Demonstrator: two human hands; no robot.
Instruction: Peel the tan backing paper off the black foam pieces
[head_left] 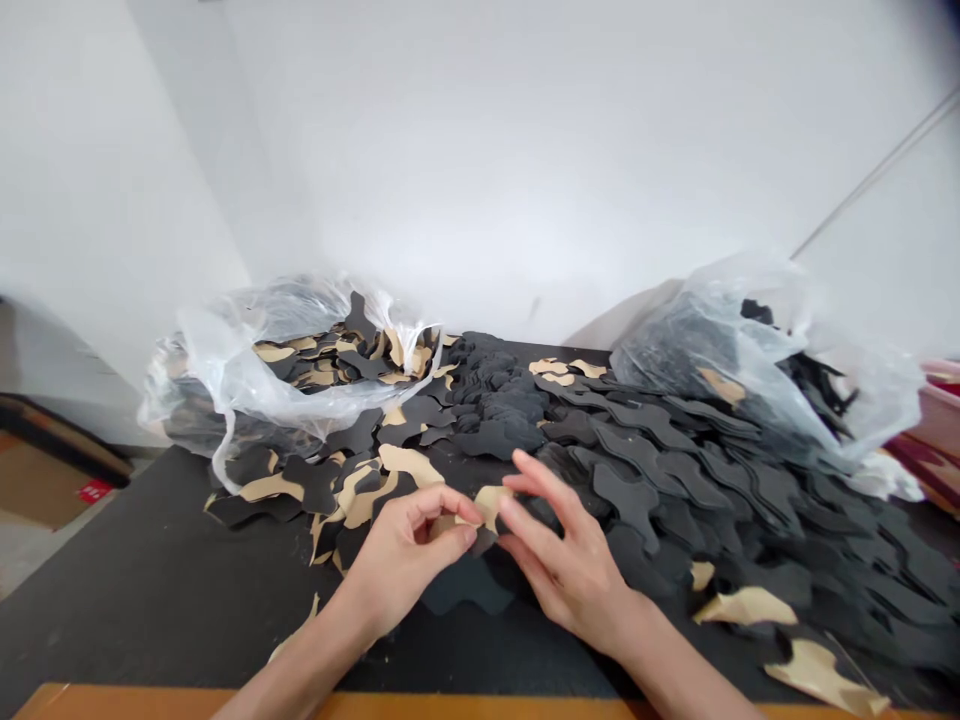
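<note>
A tan backing point(489, 503) is being pinched by the left hand point(401, 560) and pressed by the right hand point(566, 545), black cutouts point(645, 450) being heaped at two o'clock.

Smooth white painted walls point(525, 170) meet in a corner behind a black tabletop point(127, 570) with an orange-brown wooden edge point(112, 703). Low at left, a brown cardboard box point(52, 475) sits on a pale grey floor point(26, 560); a pink plastic crate point(937, 420) shows at right.

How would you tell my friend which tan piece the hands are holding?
Start at the black table covered in wavy black pieces. Look between the left hand and right hand. The tan paper piece pinched there is the only one being held.
</note>
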